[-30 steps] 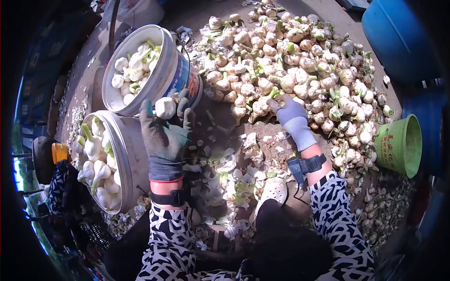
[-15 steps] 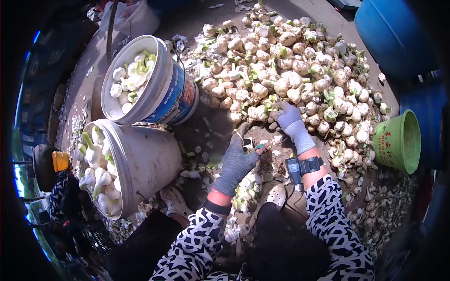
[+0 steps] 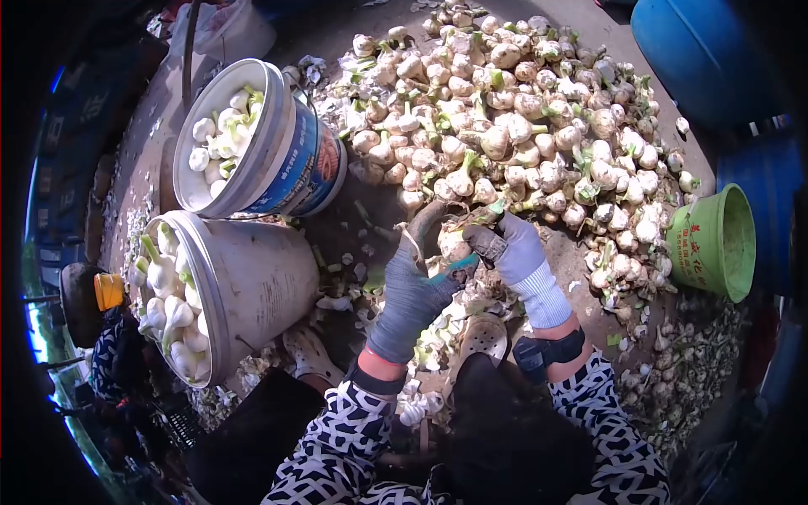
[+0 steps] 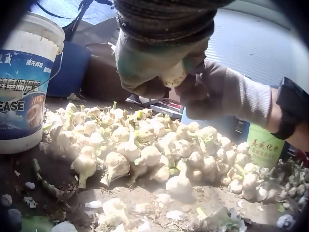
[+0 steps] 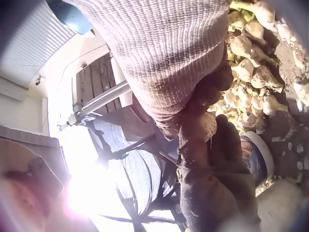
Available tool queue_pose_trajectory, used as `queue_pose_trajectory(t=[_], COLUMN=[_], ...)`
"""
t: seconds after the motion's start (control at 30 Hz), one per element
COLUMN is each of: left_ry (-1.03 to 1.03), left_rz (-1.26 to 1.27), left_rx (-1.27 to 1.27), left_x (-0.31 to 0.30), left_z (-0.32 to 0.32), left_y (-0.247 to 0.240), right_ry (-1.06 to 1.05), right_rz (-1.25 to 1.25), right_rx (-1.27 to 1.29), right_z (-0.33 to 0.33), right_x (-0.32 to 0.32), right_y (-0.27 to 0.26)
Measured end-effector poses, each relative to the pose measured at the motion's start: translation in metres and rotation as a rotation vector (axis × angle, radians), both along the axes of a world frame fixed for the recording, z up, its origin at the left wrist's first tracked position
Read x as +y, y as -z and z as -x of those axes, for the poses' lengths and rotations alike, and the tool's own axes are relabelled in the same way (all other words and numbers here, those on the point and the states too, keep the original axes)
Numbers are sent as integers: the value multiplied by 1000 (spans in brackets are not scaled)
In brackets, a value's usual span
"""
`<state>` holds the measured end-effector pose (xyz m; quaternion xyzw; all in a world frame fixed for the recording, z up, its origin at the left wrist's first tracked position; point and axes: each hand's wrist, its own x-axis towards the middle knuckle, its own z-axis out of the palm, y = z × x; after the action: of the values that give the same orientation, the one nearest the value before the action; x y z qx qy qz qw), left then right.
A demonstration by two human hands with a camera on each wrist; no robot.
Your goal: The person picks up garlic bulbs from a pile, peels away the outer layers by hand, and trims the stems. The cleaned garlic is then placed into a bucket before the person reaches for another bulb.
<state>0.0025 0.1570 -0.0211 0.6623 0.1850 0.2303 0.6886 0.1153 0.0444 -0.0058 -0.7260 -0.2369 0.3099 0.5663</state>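
Observation:
A garlic bulb (image 3: 454,244) with a dirty outer skin is between both gloved hands, in front of the garlic heap (image 3: 522,109). My left hand (image 3: 414,290), in a grey and green glove, grips the bulb from the left with curled fingers. From the other side my right hand (image 3: 523,257), in a lilac-grey glove, pinches it by the stem end. In the left wrist view the bulb (image 4: 174,76) shows pale between the two gloves. Dark fingers cover most of the bulb (image 5: 208,126) in the right wrist view.
Two white buckets, an upper one (image 3: 273,101) with a blue label and a lower one (image 3: 261,269), hold cleaned garlic on the left. A green bucket (image 3: 715,244) and blue tub (image 3: 715,59) stand right. Peelings (image 3: 438,345) litter the ground near the shoes.
The left hand held a white bulb near the buckets, then came back without it to the middle. The right hand drew a bulb from the heap's edge toward it; both hands now meet on it.

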Motion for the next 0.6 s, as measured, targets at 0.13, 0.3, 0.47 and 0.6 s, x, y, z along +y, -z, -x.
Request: queue_pose_trajectory(t=[0.13,0.3,0.47,0.6], left_ry=[-7,142,159,-105], left_rz=[501,-640,-638,8], left_rx=[-20,259,449,199], left_x=[8,21,51,11], left_z=[8,21,9,24], left_y=[-27,-16,18,-34], right_ry=[-52,-264,-198,-109], right_rz=[-23,-236,-316,-250], right_rx=[155,189,852,1027], right_z=[0,6,23,27], right_x=[-3,-9,-18,-6], right_y=[1,2,48,49])
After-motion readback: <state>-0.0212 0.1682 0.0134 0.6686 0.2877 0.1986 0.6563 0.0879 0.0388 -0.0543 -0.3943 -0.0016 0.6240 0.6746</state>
